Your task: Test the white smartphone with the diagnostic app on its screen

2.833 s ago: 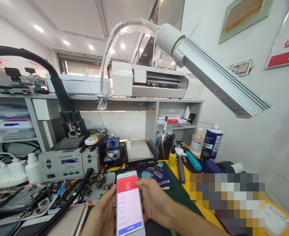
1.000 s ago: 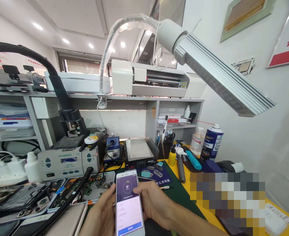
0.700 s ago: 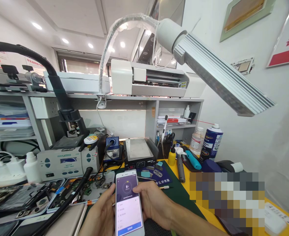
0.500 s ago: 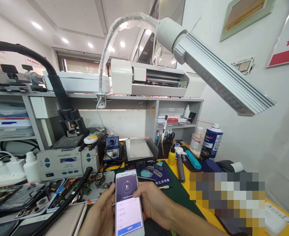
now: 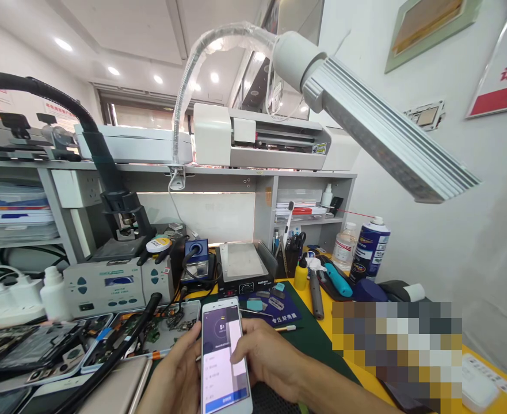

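A white smartphone is held upright in front of me, its lit screen showing a purple top with a "5", a white list and a blue bar below. A pale panel covers part of the screen's right side. My left hand grips the phone's left edge from below. Around the right edge is my right hand, its thumb lying over the screen near the pale panel. The fingers behind the phone are mostly hidden. Beyond it, a dark blue mat carries blades and small teal pieces.
A grey soldering station and trays of phone parts stand left. Behind the phone sits a hot plate. A spray can, a bottle and a screwdriver are right. An LED lamp hangs overhead.
The right thumb has moved slightly down the screen. A pale panel has appeared at the screen's right side, over part of the purple area. The left hand keeps its hold.
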{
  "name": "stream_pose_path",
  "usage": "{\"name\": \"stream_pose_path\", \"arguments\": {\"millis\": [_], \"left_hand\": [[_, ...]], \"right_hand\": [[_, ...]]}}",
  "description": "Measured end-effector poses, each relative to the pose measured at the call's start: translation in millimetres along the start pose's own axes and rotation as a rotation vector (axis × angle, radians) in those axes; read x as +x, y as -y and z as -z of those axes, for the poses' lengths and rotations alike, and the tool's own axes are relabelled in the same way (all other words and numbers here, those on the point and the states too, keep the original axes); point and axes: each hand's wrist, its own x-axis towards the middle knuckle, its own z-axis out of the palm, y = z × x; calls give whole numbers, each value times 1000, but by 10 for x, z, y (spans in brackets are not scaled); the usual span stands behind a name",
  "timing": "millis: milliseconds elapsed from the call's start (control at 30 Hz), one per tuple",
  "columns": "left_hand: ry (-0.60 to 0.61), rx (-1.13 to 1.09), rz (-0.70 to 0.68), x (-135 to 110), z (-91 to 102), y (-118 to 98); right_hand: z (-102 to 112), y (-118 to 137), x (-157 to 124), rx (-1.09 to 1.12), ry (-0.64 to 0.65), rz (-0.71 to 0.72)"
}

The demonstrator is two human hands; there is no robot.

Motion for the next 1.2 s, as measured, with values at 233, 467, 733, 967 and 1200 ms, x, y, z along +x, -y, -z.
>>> {"name": "stream_pose_path", "arguments": {"millis": [233, 467, 733, 967, 1200], "left_hand": [[5, -1, 20, -33, -39, -8], [24, 11, 14, -29, -43, -7], [-14, 17, -7, -31, -40, 2], [10, 19, 7, 13, 30, 19], [-33, 64, -18, 35, 75, 46]], "right_hand": [[-4, 30, -52, 63, 29, -14], [32, 14, -27, 59, 62, -15], [-21, 25, -48, 4, 25, 14], [4, 6, -9, -10, 6, 9], [-10, 20, -47, -45, -3, 12]]}}
